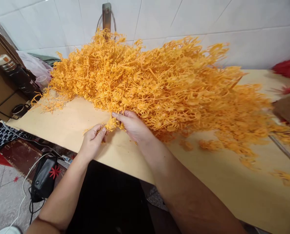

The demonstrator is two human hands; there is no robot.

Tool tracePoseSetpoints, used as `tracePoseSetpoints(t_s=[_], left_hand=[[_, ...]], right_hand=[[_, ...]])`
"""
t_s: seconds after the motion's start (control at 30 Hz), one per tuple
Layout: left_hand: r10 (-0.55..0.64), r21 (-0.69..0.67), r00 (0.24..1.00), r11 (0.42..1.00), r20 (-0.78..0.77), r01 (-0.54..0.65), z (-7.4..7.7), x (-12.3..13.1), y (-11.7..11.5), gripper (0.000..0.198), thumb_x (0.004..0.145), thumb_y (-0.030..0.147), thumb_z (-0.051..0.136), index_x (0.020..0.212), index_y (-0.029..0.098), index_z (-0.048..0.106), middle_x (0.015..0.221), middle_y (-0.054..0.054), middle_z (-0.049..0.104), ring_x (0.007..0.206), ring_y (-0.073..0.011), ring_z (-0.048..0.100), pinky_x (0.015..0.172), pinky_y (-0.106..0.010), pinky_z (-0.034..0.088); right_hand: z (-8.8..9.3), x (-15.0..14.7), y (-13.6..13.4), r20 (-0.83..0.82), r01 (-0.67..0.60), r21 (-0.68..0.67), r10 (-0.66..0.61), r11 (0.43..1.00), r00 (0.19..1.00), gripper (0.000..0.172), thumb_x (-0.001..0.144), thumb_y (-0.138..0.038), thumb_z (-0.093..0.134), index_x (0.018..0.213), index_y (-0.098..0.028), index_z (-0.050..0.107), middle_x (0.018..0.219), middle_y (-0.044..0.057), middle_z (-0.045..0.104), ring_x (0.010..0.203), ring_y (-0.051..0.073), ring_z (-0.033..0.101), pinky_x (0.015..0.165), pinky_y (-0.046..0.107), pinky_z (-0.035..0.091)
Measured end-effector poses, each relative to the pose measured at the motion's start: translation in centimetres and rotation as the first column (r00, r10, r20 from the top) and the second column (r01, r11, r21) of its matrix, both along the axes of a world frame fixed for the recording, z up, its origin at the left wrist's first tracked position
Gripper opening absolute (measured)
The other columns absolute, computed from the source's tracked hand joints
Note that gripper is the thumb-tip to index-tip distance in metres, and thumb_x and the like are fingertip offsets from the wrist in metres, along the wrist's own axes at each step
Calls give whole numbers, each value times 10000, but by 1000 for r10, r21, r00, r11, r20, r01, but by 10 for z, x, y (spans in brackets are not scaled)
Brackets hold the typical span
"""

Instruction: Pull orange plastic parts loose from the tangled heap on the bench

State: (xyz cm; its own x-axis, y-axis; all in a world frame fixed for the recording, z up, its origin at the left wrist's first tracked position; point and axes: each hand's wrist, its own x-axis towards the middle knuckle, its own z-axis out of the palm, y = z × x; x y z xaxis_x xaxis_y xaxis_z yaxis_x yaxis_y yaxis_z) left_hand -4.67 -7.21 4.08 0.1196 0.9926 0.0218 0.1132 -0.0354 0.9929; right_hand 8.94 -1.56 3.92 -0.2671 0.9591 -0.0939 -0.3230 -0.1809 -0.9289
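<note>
A big heap of orange plastic sprigs (159, 84) covers the back of a tan table (69, 123). My left hand (92, 141) is at the heap's near edge, its thumb and fingers pinched on a small orange sprig (112, 125). My right hand (132, 125) lies just to the right, fingers curled round the same sprig where it leaves the heap. Both forearms reach in from below.
Loose orange bits (247, 159) lie scattered on the table's right part. Red plastic pieces (287, 68) sit at the far right. A dark flask (20, 78) stands at the left. A small black heater (43, 177) and cables are on the floor. White tiled wall behind.
</note>
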Motion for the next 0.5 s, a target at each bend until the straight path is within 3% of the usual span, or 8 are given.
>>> tracePoseSetpoints(t_s=[0.1, 0.23, 0.5], left_hand=[[-60, -89, 993, 994, 102, 69, 1, 2, -5, 314, 754, 455, 514, 669, 157, 466, 499, 48, 427, 450, -57, 335, 473, -208, 245], [-51, -152, 982, 985, 182, 80, 2, 1, -14, 289, 773, 415, 504, 660, 153, 452, 480, 51, 406, 449, -53, 329, 475, -202, 229], [-56, -188, 979, 978, 195, 94, 5, 0, -24, 295, 780, 420, 489, 652, 165, 412, 465, 51, 378, 450, -61, 310, 472, -212, 214]], right_hand=[[1, -3, -1, 1, 7, -10, -7, 1000, 1000, 195, 609, -313, 669, 686, -157, 583, 649, 0, 632, 650, 132, 594, 712, 288, 457], [-1, -7, 0, 41, 2, -31, -1, 1000, 999, 161, 616, -278, 654, 695, -155, 587, 630, -15, 615, 623, 113, 566, 708, 267, 443], [-9, -13, 3, 126, 21, -53, -14, 998, 992, 168, 623, -299, 632, 718, -175, 570, 654, -27, 611, 646, 112, 550, 681, 251, 431]])
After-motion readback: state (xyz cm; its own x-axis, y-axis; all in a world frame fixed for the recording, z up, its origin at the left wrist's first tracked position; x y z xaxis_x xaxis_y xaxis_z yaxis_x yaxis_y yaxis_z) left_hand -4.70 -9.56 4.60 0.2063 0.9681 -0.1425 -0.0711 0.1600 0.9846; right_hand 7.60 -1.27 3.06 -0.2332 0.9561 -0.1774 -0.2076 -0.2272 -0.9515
